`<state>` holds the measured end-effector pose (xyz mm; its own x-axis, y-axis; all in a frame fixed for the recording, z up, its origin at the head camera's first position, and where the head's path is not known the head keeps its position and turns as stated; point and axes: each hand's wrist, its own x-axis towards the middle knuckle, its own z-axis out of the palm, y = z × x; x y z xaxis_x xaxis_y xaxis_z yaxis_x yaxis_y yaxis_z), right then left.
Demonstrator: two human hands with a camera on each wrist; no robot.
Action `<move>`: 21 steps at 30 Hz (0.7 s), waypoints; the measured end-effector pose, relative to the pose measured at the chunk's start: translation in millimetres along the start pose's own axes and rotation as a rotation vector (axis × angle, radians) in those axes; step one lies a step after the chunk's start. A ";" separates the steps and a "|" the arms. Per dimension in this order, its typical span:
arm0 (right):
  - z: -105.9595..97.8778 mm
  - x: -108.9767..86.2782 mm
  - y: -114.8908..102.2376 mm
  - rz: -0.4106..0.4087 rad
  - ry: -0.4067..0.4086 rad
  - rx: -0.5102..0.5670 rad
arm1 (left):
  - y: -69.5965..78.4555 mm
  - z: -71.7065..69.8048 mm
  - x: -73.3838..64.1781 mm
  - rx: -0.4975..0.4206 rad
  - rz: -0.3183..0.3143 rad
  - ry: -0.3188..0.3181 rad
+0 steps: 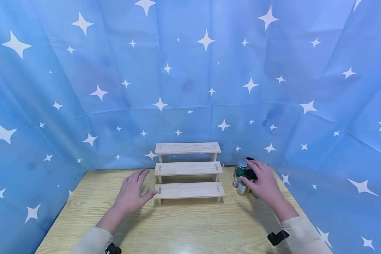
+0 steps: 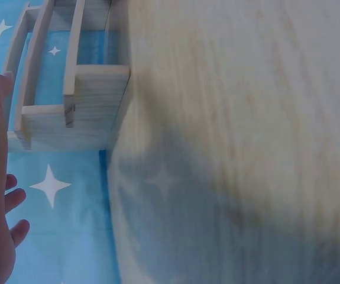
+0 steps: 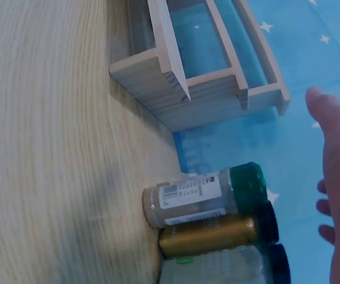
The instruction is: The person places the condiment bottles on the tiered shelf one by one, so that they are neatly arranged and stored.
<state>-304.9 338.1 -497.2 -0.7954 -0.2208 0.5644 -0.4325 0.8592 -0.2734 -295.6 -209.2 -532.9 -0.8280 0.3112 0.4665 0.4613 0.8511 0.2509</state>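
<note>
A three-step wooden shelf rack (image 1: 189,190) stands on the table. My left hand (image 1: 131,192) hovers beside its left end, fingers spread and holding nothing, with the thumb close to the lowest board in the head view. To the right of the rack, several small spice jars stand in a tight cluster. My right hand (image 1: 266,181) is held over them with thumb and fingers apart, hiding some of them. In the right wrist view a green-capped jar (image 3: 193,198) with a white label stands beside a gold jar (image 3: 211,235) and a clear black-lidded jar (image 3: 217,266).
The wooden table (image 1: 193,225) extends in front of the rack. Behind it and along both sides hangs a blue curtain (image 1: 187,84) with white stars. The rack's back board (image 1: 188,148) stands close to the curtain.
</note>
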 end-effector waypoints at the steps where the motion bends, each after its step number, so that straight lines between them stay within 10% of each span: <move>1: 0.5 -1.7 -1.0 0.003 0.003 0.010 | 0.7 2.0 -0.8 -0.017 -0.003 0.002; 21: 16.7 -23.1 -18.7 0.214 -0.031 0.080 | 3.5 32.3 -9.1 -0.316 -0.069 -0.098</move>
<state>-285.5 319.5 -518.2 -0.8848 -0.0525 0.4630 -0.2838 0.8488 -0.4461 -296.7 -195.3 -563.7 -0.8804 0.3094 0.3593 0.4662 0.7032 0.5369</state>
